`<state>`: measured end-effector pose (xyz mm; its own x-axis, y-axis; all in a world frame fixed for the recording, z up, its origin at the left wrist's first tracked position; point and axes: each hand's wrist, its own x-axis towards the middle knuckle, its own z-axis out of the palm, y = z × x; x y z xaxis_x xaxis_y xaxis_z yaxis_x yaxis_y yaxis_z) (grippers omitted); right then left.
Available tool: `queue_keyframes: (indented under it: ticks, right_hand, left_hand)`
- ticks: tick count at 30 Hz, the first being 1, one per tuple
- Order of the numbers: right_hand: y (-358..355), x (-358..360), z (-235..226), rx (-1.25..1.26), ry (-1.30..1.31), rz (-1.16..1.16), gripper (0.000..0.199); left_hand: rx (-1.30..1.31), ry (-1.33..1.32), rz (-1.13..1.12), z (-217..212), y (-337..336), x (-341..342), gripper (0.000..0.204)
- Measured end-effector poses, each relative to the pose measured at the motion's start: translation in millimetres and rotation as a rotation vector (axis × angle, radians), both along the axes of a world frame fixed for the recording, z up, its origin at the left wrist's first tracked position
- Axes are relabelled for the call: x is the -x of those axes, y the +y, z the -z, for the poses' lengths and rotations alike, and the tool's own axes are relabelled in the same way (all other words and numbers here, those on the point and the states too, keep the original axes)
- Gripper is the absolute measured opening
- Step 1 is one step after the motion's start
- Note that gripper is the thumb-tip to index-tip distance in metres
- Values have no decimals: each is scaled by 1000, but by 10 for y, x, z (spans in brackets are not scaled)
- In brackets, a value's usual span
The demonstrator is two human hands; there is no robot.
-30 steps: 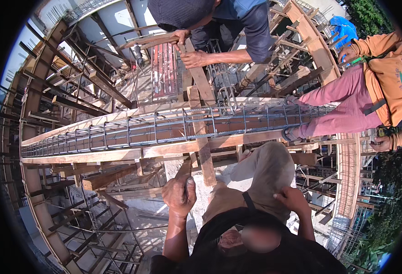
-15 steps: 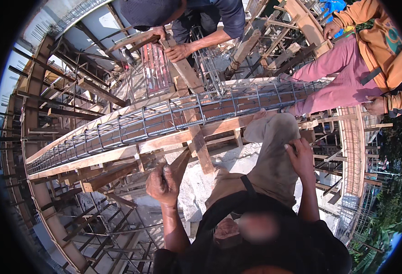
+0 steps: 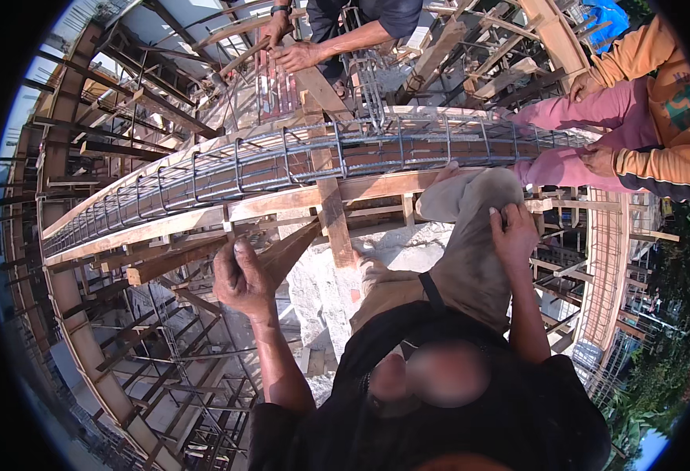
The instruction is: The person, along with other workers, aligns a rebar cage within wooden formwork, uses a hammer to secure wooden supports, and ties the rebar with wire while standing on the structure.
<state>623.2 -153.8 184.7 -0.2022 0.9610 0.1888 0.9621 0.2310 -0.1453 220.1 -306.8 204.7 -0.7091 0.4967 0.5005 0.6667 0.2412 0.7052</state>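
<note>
Left hand (image 3: 241, 276) is curled into a loose fist, holding nothing, just below the wooden beam trough (image 3: 203, 218) with the long rebar cage (image 3: 282, 161) lying inside, while right hand (image 3: 513, 234) rests flat on the raised knee (image 3: 470, 196).

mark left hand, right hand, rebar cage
left hand (image 3: 241, 280), head view, on the knuckles of the closed fist.
right hand (image 3: 513, 233), head view, back of hand on the raised knee.
rebar cage (image 3: 282, 161), head view, mid-span bars.
</note>
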Motion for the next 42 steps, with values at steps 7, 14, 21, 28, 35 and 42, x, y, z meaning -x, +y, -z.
queue_keyframes:
  ticks: [7, 14, 21, 28, 35, 42]
  right_hand:
    - [160, -160, 32, -38, -68, -34, 27]
    - [299, -195, 61, 4, -63, -34, 31]
    - [414, -246, 120, 31, -146, -56, 34]
    - [447, -277, 141, -34, -125, -123, 35]
    - [433, -259, 142, -56, -116, -132, 36]
    - [406, -237, 120, 21, -133, -72, 34]
  left_hand:
    - [-62, -75, -54, 11, 60, -36, 20]
    - [-185, -166, -84, -9, 104, -76, 18]
    - [-249, -256, -57, 8, 81, -82, 16]
    - [-209, -223, -59, -24, 82, -93, 18]
    - [-190, -224, -67, -12, 86, -84, 19]
    - [-242, -178, -73, -34, 118, -82, 18]
